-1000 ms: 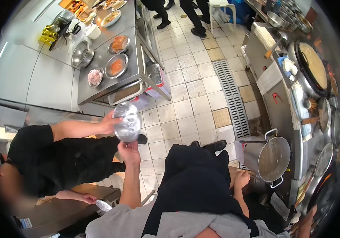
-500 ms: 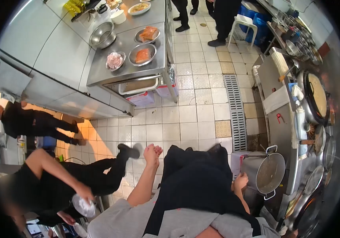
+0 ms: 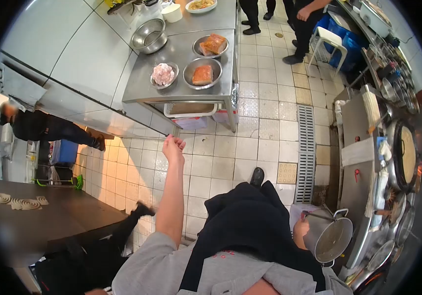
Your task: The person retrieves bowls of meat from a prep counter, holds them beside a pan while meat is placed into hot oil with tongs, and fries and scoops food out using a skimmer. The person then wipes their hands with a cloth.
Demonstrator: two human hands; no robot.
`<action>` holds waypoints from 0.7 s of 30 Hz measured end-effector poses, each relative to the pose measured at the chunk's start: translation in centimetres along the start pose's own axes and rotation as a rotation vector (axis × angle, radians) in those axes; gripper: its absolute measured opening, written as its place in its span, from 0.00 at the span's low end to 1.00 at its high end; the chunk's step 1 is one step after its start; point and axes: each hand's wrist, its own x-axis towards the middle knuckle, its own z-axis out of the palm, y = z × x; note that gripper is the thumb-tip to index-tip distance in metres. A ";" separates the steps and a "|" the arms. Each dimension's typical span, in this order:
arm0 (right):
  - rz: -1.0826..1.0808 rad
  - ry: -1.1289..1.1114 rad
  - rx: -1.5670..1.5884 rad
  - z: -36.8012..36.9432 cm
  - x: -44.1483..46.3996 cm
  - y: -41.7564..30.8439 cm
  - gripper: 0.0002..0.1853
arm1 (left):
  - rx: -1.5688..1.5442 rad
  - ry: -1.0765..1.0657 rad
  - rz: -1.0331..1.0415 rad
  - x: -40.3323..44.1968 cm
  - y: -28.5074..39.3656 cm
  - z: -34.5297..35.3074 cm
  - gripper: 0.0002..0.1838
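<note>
My left hand (image 3: 174, 147) is raised over the tiled floor below the steel table (image 3: 181, 51), its fingers loosely spread with nothing in them. My right hand (image 3: 301, 230) is low beside the tall metal pot (image 3: 336, 239); its fingers are curled in, and whether they hold anything I cannot make out. Liquid shows inside the pot, and a dark handle lies across its rim. Metal bowls on the table hold an orange-brown block (image 3: 203, 75), a similar piece (image 3: 213, 44) and pale pink meat (image 3: 163, 73).
A co-worker in black (image 3: 83, 265) is at the lower left by a counter (image 3: 38, 216); another stands in a doorway (image 3: 48, 127). More people are near a white stool (image 3: 330, 42). On the right is a stove with a large pan (image 3: 405, 155).
The metal bowl first at my left hand passed to the co-worker, who moved away toward the lower left. My left hand has risen, and the table appears closer.
</note>
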 end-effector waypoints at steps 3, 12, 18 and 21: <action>-0.068 -0.003 0.081 -0.2 1.0 -3.8 0.18 | 0.041 -0.015 0.030 4.0 1.9 2.4 0.11; -0.244 0.084 0.069 -2.1 4.2 -13.0 0.18 | 0.120 -0.097 -0.012 17.7 7.8 8.0 0.07; -0.167 0.176 0.109 1.6 -1.6 -12.5 0.18 | 0.200 -0.162 -0.037 24.5 9.0 10.3 0.17; -0.033 0.076 0.055 3.7 -7.1 -13.6 0.19 | 0.268 -0.229 0.021 27.0 8.2 10.4 0.20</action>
